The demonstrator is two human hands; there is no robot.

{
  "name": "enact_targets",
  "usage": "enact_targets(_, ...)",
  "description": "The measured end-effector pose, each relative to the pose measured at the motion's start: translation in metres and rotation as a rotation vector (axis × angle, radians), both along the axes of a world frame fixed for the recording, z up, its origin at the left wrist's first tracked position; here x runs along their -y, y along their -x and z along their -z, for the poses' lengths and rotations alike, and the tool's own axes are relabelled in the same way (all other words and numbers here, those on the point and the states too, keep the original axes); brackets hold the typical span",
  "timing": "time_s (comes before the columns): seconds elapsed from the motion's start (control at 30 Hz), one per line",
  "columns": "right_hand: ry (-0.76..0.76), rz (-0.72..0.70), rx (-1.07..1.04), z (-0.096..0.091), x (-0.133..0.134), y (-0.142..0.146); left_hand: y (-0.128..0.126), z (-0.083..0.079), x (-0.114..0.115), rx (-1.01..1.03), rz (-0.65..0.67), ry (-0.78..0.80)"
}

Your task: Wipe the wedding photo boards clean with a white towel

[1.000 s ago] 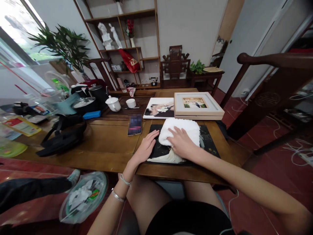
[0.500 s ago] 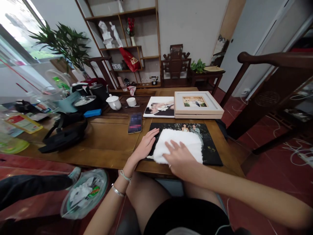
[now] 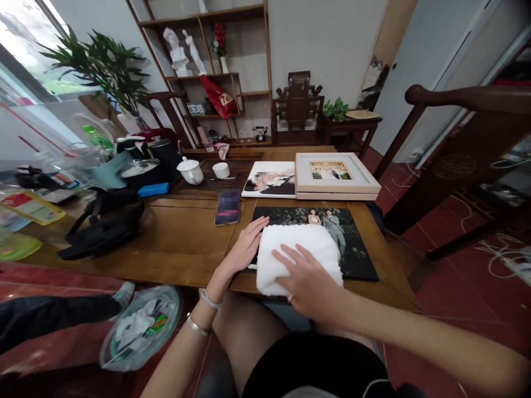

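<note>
A dark photo panel [image 3: 357, 249] showing two people outdoors lies flat on the wooden table [image 3: 186, 232] in front of me. On its lower left part is a white fluffy cloth [image 3: 301, 239], hiding much of the print and hanging slightly past the near edge. My right hand [image 3: 307, 279] presses flat on top of this cloth, fingers spread. Along the panel's left edge rests my left hand [image 3: 246, 243], flat with fingers stretched out and touching the panel near the cloth's left side. A bracelet and a bangle circle my left wrist.
Behind the panel are a white-edged photo print [image 3: 269, 179] and a pale wooden frame [image 3: 338, 176]. A phone [image 3: 227, 207], a white cup [image 3: 221, 169], a lidded pot [image 3: 191, 170] and a black bag [image 3: 102, 221] stand leftward. Below is a lined bin [image 3: 141, 329]; someone's leg [image 3: 58, 320] is nearby.
My right hand and the cloth have slid toward me and slightly left, uncovering more of the pictured couple. My left hand stays at the panel's left edge.
</note>
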State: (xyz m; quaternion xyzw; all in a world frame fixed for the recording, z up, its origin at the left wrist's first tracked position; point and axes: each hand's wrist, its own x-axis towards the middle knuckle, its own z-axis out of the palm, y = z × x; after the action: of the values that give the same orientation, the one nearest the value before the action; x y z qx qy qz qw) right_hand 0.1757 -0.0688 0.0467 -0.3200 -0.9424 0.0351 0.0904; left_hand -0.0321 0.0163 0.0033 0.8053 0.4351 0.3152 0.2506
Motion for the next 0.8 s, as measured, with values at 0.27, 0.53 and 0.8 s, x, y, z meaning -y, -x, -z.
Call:
enact_targets(0.27, -0.010, 0.237, -0.010, -0.001, -0.086, -0.088, -0.001, -0.001, 0.000, 0.013, -0.001, 0.006)
enact_targets(0.53, 0.017, 0.097, 0.013, -0.001, -0.027, -0.047, -0.001, -0.001, 0.001, 0.026, 0.002, -0.012)
enact_targets(0.8, 0.019, 0.076, -0.051, 0.003, -0.024, -0.072, 0.000, 0.001, 0.000, 0.017, 0.001, -0.005)
